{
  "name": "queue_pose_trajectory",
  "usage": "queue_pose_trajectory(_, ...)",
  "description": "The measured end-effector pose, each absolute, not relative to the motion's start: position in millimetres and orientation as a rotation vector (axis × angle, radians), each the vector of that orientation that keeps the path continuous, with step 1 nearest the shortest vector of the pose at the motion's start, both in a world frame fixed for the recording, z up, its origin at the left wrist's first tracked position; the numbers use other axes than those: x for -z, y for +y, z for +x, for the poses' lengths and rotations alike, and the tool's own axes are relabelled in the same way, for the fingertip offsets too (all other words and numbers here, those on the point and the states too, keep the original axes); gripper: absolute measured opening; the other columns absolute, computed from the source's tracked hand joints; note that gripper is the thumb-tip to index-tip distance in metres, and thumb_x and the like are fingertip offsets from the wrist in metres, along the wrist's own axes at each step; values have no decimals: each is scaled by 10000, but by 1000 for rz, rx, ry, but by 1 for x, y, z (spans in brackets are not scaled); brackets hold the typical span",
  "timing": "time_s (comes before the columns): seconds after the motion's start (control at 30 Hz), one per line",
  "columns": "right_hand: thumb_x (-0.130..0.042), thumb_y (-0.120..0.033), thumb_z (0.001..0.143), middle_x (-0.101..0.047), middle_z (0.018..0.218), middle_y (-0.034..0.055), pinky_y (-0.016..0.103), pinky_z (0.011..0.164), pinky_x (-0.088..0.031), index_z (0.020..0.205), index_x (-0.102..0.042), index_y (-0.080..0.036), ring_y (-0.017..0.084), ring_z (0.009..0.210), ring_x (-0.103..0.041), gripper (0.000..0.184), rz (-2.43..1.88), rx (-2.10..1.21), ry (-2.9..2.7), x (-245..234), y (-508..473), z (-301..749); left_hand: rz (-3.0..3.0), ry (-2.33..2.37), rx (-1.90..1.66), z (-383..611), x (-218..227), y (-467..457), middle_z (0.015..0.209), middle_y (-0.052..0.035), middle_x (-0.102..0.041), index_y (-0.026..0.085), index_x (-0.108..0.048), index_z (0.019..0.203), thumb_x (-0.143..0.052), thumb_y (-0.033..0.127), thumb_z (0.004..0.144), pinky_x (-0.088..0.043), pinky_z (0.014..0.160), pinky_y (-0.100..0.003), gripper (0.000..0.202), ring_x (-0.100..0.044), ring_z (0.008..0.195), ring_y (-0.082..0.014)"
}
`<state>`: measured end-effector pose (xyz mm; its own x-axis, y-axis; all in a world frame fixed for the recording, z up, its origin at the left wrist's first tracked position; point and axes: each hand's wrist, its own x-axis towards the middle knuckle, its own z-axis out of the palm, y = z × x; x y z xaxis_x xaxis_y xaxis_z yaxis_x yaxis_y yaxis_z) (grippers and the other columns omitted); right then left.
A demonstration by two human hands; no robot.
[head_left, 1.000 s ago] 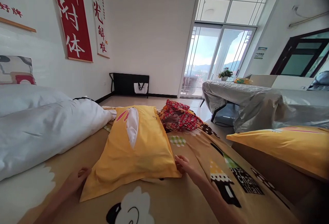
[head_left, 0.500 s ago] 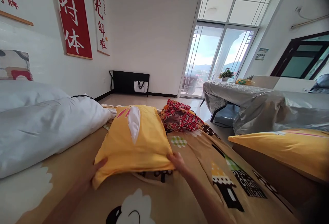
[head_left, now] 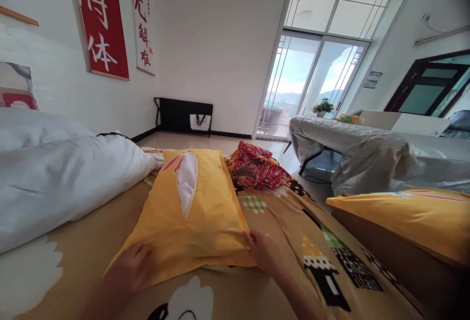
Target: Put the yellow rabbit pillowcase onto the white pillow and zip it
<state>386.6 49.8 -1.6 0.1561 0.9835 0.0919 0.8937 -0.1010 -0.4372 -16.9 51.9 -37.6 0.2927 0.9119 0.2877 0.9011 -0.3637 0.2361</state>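
Yellow pillow (head_left: 194, 212) lies flat on the cartoon-print sheet (head_left: 330, 261), mid-bed, near edge toward the person — looks placed, w/ only smoothing or squaring left, I'd judge. Left hand (head_left: 128, 272) rests on the near-left corner, fingers spread flat, gripping nothing. Right hand (head_left: 265, 251) is at the near-right corner, fingers curled on the case edge — pinched or just pressing, can't tell. The case holds its white insert, showing thru a gap on top. White duvet (head_left: 62, 178) bunched at left, red plaid cloth (head_left: 259, 165) beyond.
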Motion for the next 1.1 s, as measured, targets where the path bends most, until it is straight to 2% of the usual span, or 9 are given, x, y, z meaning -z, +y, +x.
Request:
queue_pose_trajectory(0.07,-394,-377,923,-700,837,97,272,585,-305,813,-630,-177,195,754,-623,328,-2094,-367,-1846,9,56,363,2554,1681,-457,-1,43,54,1270,-97,-606,206,-610,1211,-467,289,842,-464,953,-403,405,-565,1151,-269)
queue_pose_trajectory(0.17,-374,-244,924,-691,982,141,273,615,-333,960,-626,-141,212,850,-631,275,-2202,-345,-1893,22,72,339,2563,1664,-344,10,48,61,1363,-98,-546,174,-548,1306,-461,279,847,-403,1036,-437,479,-479,1267,-287)
queue_pose_trajectory(0.23,-381,-175,900,-685,979,151,269,607,-335,963,-629,-125,208,839,-627,261,-2240,-355,-1903,22,80,336,2565,1661,-330,8,48,64,1320,-99,-582,182,-590,1259,-418,280,884,-405,1026,-435,424,-511,1231,-284)
queue_pose_trajectory(0.4,-474,-116,819,-677,911,112,258,616,-322,826,-646,-155,200,821,-596,177,-2156,-351,-1985,-14,76,361,2643,1645,-267,-6,39,58,1059,-121,-682,181,-693,986,-352,97,852,-447,870,-412,376,-621,974,-281)
queue_pose_trajectory(0.6,-470,-241,861,-641,738,47,255,613,-300,681,-579,-188,166,717,-541,217,-1840,-298,-1922,-70,56,380,2647,1507,-243,-7,4,49,907,-108,-647,168,-639,800,-344,118,857,-417,737,-344,305,-588,815,-240)
queue_pose_trajectory(0.73,-468,-300,841,-616,649,14,245,550,-286,653,-566,-202,145,612,-506,233,-1711,-435,-1727,-46,63,358,2664,1381,-207,7,-7,48,897,-86,-629,182,-614,752,-351,62,793,-373,763,-348,292,-561,853,-240)
queue_pose_trajectory(0.9,-453,-295,827,-627,610,21,236,553,-315,584,-592,-189,143,599,-527,300,-1703,-594,-1793,6,75,360,2327,1338,-181,0,-4,45,927,-57,-625,192,-595,756,-425,248,846,-381,728,-291,200,-577,830,-208)
queue_pose_trajectory(1.0,-441,-429,849,-625,597,45,251,525,-287,594,-609,-181,161,581,-534,393,-1828,-511,-1658,17,80,375,2229,1308,-358,-9,-13,47,845,-40,-615,193,-540,683,-398,410,885,-388,700,-265,328,-576,759,-185)
queue_pose_trajectory(1.1,-494,-468,813,-563,501,35,252,501,-256,475,-531,-186,159,539,-524,442,-1901,-561,-1626,27,86,372,2075,1675,-541,-6,-21,57,736,-41,-613,204,-497,634,-330,486,888,-378,666,-280,415,-583,719,-205)
